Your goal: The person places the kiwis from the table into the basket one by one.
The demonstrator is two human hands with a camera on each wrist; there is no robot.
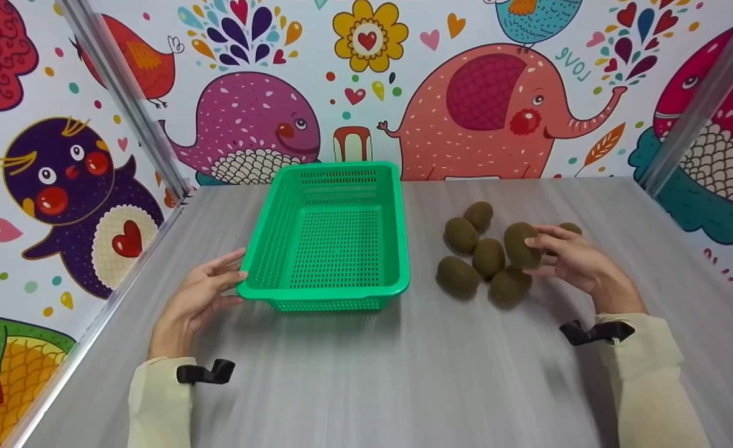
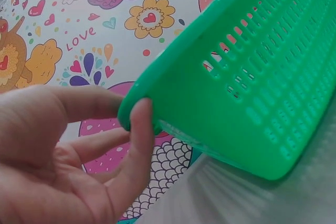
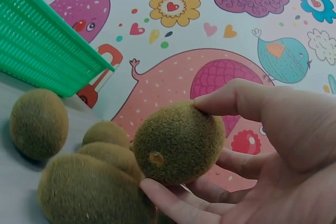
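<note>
My left hand (image 1: 195, 302) pinches the left rim of a green plastic basket (image 1: 323, 292) near its front corner. In the left wrist view the thumb and fingers close over that rim (image 2: 157, 77). The perforated basket floor is bare. My right hand (image 1: 584, 264) holds a brown fuzzy kiwi (image 1: 521, 245) between thumb and fingers, just above the others. Seen from the right wrist, the held kiwi (image 3: 178, 142) shows its stem end. Several loose kiwis lie grouped beneath and left of it, among them one at the front (image 1: 457, 277). Another kiwi (image 1: 570, 228) is partly hidden behind the right hand.
A grey wood-grain table (image 1: 366, 379) carries everything. Printed cartoon panels (image 1: 354, 87) wall it at the back and both sides, with metal posts (image 1: 133, 99) at the corners. The basket stands left of the kiwis, with a strip of tabletop between.
</note>
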